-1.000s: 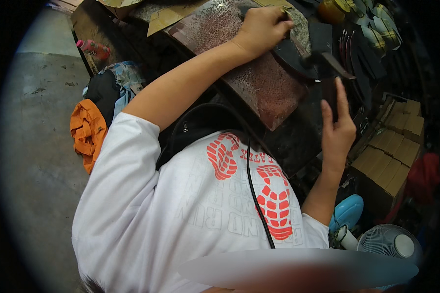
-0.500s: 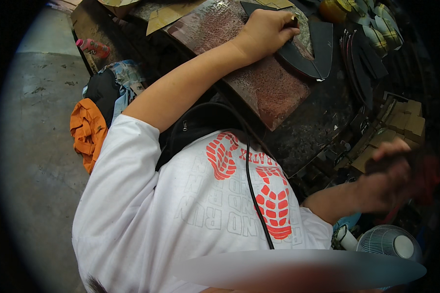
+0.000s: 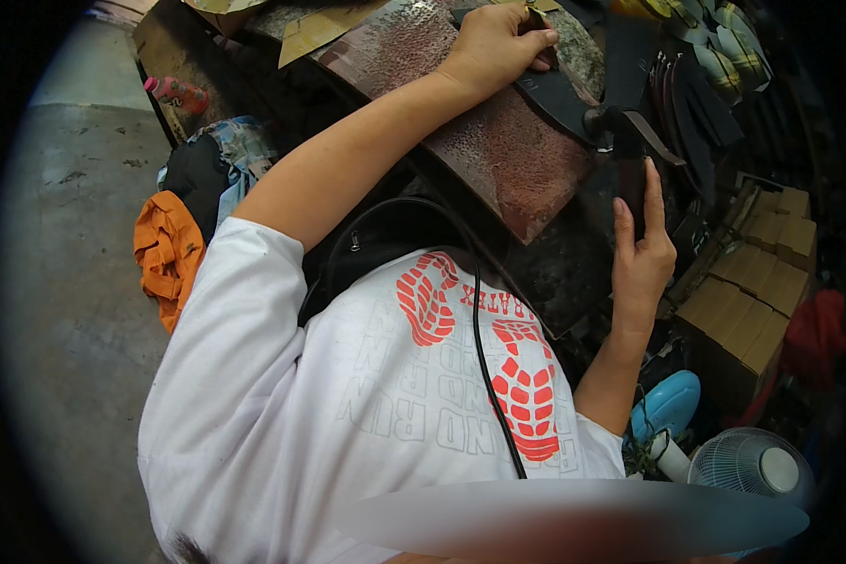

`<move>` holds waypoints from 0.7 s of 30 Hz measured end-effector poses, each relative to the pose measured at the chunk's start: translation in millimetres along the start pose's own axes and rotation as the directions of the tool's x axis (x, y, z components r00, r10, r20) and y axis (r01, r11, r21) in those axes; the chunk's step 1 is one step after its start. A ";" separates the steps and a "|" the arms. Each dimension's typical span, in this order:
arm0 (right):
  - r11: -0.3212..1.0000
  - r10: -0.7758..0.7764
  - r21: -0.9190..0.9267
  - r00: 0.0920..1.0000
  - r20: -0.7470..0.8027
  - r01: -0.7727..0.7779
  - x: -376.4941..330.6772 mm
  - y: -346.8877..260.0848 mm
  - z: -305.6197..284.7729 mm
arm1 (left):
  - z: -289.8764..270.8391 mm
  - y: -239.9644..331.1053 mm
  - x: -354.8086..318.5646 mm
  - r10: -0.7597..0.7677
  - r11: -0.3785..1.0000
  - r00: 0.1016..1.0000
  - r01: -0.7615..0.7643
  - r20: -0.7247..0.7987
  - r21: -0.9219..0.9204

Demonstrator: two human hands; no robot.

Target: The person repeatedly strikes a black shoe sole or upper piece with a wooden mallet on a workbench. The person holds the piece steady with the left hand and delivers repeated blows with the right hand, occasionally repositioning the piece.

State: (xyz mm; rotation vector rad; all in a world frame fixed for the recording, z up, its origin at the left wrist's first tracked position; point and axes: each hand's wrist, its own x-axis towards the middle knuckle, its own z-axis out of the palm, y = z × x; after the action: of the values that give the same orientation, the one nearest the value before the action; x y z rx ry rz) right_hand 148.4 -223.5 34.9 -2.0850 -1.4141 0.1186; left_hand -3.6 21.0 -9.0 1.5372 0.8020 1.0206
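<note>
Extending lengthwise away from the torso [image 3: 385, 376], the hammer [image 3: 631, 177] points head outward

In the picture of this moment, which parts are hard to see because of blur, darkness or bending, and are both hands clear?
In the head view, the pale oval patch along the bottom is heavily blurred, and the fisheye rim falls to black; also in the head view, the left hand and right hand look fairly sharp, but the dark hammer blends into the dark bench.
</note>
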 end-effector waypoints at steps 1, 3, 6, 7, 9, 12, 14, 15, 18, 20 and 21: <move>1.000 -0.020 0.006 1.000 -0.011 0.020 0.3 -3.1 -1.5 | 0.1 -0.5 0.4 -0.019 0.996 1.000 0.019 0.003 -0.085; 1.000 -0.025 0.014 1.000 -0.011 0.026 0.9 -3.6 -0.2 | 1.2 -0.7 0.3 -0.054 0.965 0.998 0.055 0.013 -0.256; 1.000 0.009 0.025 1.000 0.018 -0.009 -1.6 11.2 5.9 | 2.1 0.4 -1.7 -0.039 0.990 0.999 0.042 0.024 -0.135; 0.999 0.012 0.031 1.000 0.023 -0.013 -2.5 16.4 7.2 | 1.3 0.5 -2.3 -0.008 0.999 0.999 0.010 0.037 -0.051; 0.998 -0.005 0.068 1.000 0.016 0.004 -2.3 20.7 4.7 | 0.4 0.0 -3.0 0.051 0.991 0.996 -0.059 0.072 0.116; 0.987 -0.098 0.119 0.993 -0.063 0.105 5.5 2.2 -17.1 | 1.8 -1.7 -2.6 0.143 0.987 0.989 -0.145 0.041 0.064; 0.964 -0.145 0.190 0.967 -0.209 0.186 14.0 -25.1 -44.8 | 2.0 -1.3 -1.2 0.200 0.963 0.977 -0.210 0.072 0.166; 0.917 -0.267 0.221 0.923 -0.278 0.332 17.2 -38.0 -59.9 | 2.6 -0.5 -0.4 0.252 0.931 0.963 -0.267 0.090 0.250; 0.830 -0.375 0.201 0.787 -0.490 0.521 23.7 -58.4 -86.0 | 7.8 4.2 -2.6 0.483 0.754 0.864 -0.492 0.140 0.436; 0.803 -0.381 0.209 0.751 -0.539 0.558 25.5 -52.7 -75.9 | 14.2 7.4 -6.1 0.631 0.603 0.757 -0.617 0.170 0.506; 0.853 -0.364 0.158 0.785 -0.502 0.497 20.6 -44.3 -66.2 | 17.1 8.3 -7.7 0.649 0.567 0.732 -0.646 0.207 0.511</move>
State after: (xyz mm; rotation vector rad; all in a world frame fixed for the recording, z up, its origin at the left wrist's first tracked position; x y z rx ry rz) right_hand 147.4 -223.3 117.2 -1.3816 -1.4376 -0.3252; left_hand 8.7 5.6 -3.4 2.4617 0.5416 1.3932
